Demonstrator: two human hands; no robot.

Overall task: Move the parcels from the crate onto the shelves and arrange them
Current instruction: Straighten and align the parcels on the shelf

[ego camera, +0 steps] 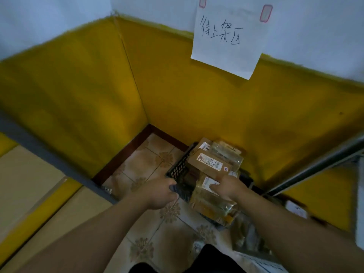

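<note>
We are gripping the near left edge of the black crate (178, 170) with our left hand (158, 194). Our right hand (229, 187) is grabbing a brown parcel (208, 202) lying at the crate's near end.

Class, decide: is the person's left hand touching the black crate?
Touching. The head view shows the left hand with its fingers curled over the near rim corner of the black crate, no gap visible.

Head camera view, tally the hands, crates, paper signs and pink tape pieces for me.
Hands: 2, left hand and right hand
Crate: 1
Paper sign: 1
Pink tape pieces: 2
Total: 6
</note>
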